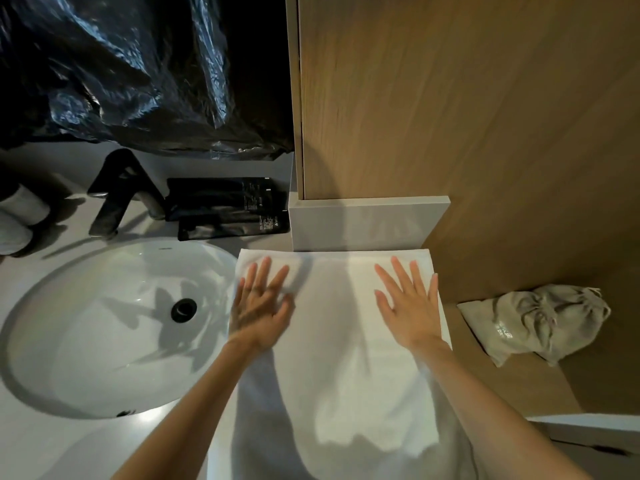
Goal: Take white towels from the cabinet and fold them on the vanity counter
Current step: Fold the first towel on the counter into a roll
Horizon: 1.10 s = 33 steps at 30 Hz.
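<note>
A white towel (341, 344) lies spread flat on the vanity counter (62, 448), to the right of the sink, and runs over the counter's near edge. My left hand (260, 304) rests palm down on the towel's far left part, fingers spread and slightly blurred. My right hand (408, 306) lies flat on the far right part, fingers apart, close to the towel's right edge. Neither hand grips the cloth. The wooden cabinet (467, 98) rises behind the towel.
An oval white sink (104, 341) with a dark drain sits to the left, with a black faucet (117, 192) behind it. Black packets (225, 209) lie by the faucet. Black plastic sheeting (138, 71) hangs above. A grey drawstring bag (540, 323) rests on a wooden ledge at right.
</note>
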### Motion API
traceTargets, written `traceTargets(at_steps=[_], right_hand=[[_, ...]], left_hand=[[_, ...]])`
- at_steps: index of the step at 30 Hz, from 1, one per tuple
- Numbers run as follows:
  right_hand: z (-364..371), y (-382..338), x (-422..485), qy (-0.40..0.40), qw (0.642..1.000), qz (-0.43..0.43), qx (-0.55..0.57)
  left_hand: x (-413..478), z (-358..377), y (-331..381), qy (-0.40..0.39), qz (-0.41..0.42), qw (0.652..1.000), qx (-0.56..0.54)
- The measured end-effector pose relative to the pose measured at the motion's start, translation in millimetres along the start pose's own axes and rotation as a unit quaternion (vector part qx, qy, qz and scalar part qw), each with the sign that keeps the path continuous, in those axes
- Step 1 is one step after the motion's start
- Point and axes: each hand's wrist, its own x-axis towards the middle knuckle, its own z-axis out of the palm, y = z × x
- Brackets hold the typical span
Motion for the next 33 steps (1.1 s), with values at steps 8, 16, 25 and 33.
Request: traceTargets(at_steps=[8, 16, 25, 33], right_hand=[[-21.5, -24.9, -6.8, -0.051, 0.993, 0.029, 0.104], [12.0, -105.3, -62.6, -0.02, 0.994, -0.023, 0.109], [5.3, -12.8, -81.2, -0.005, 0.999, -0.024, 0.022], [-3.7, 1.8, -83.3, -0.025, 0.999, 0.03, 0.021]], left_hand=[[-11.6, -22.0, 23.1, -0.024, -0.005, 0.999, 0.024], [-72.9, 12.3, 72.6, -0.03, 0.039, 0.999, -0.017], [-94.0, -2.1, 15.7, -0.012, 0.027, 0.999, 0.016], [-98.7, -6.9, -5.2, -0.027, 0.036, 0.999, 0.013]])
